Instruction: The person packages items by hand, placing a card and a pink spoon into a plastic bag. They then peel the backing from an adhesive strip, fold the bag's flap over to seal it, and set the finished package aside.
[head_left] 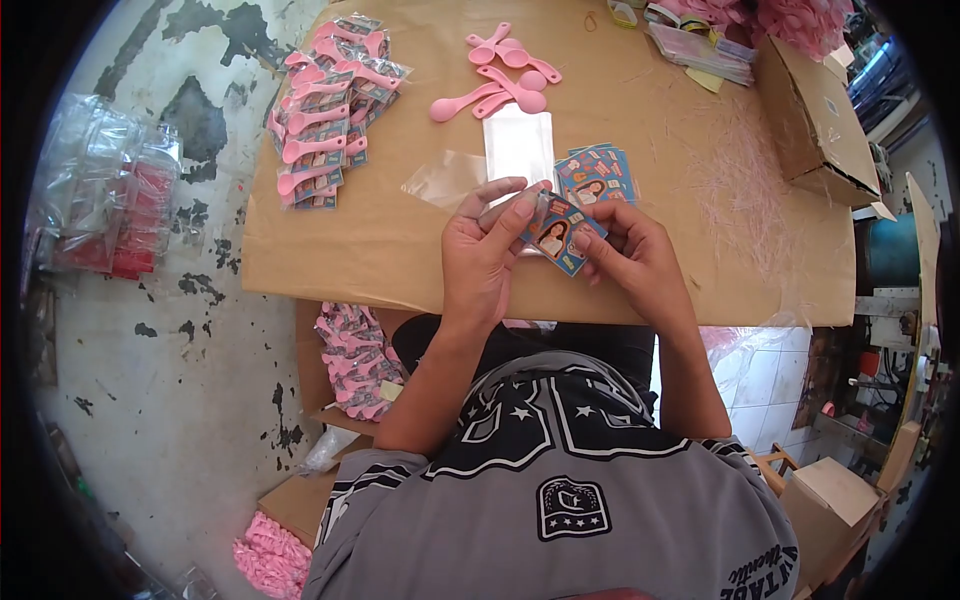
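Note:
In front of my chest, both hands hold a small blue printed card point(553, 238) with a picture of a person on it. My right hand point(640, 255) pinches the card's right side between thumb and fingers. My left hand point(482, 250) is closed at its upper left corner on a small clear plastic bag point(541, 208); how far the card sits inside the bag is hard to tell. Just beyond lies a stack of white-looking clear bags point(518, 145). Right of it are more blue cards point(610, 165). Several loose pink spoons point(500, 85) lie farther back.
Bagged pink spoons with cards point(318, 120) are piled at the table's left. A loose clear sheet point(440, 178) lies nearer. Thin plastic strips point(745, 190) and a cardboard box point(815, 120) occupy the right. Below the table edge is a box of packed spoons point(355, 365).

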